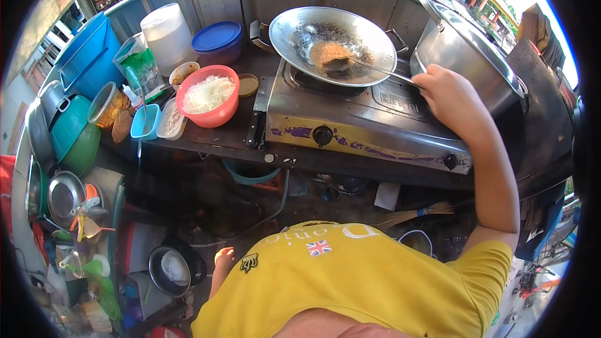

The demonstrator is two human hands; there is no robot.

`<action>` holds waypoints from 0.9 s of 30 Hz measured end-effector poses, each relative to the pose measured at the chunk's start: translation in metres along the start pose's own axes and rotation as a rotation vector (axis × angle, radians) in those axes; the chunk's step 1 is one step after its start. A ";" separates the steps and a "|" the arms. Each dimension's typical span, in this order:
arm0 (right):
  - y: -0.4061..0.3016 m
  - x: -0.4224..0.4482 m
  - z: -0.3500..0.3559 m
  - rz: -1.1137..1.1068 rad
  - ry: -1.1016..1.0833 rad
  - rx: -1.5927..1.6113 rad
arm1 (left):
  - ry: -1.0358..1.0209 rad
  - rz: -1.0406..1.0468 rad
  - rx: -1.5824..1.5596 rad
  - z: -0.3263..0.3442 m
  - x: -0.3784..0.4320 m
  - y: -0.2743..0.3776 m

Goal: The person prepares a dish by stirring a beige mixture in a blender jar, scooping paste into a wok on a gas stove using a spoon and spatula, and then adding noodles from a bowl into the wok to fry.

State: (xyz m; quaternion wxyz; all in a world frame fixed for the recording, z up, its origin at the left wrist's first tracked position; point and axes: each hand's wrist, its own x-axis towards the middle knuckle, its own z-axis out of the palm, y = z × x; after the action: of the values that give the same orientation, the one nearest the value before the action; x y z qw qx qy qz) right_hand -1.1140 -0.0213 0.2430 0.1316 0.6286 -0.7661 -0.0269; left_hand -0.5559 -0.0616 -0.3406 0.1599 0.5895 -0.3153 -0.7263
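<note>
My right hand point(441, 89) grips the handle of a metal ladle point(387, 71). The ladle's bowl rests in a reddish-brown paste point(331, 51) inside a steel wok point(291, 33). Dark residue coats the wok's inner wall around the paste. Beneath the wok is a Rinnai gas stove point(366, 122) with black knobs. Low beside my body hangs my left hand point(224, 257), its fingers partly curled and small in view; nothing can be made out in it. Left of the stove, a pink bowl point(220, 115) is filled with white noodle-like strands point(209, 94).
A large lidded steel pot point(450, 56) stands right of the wok. A cleaver point(256, 122) lies against the stove's left side. Farther left are a small blue container point(145, 122), a blue-lidded tub point(218, 37) and blue buckets point(89, 56). Below left sits a pan of white powder point(174, 267).
</note>
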 end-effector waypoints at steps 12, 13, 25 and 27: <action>0.017 0.033 -0.009 -0.021 0.127 -0.102 | 0.354 0.030 0.506 -0.029 -0.042 -0.018; 0.013 0.039 0.002 -0.066 0.203 -0.076 | 0.357 0.042 0.525 -0.031 -0.038 -0.008; 0.076 0.078 -0.057 0.479 -0.298 0.069 | 0.295 -0.030 0.260 -0.041 -0.001 0.072; 0.087 0.087 -0.032 0.483 -0.341 0.089 | 0.282 -0.054 0.257 -0.042 0.002 0.079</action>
State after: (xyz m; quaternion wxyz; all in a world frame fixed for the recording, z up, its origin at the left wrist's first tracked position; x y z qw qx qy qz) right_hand -1.2048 -0.0842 0.3061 -0.0241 0.4199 -0.9048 -0.0664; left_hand -0.5276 -0.1340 -0.2955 0.1064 0.7092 -0.3641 -0.5943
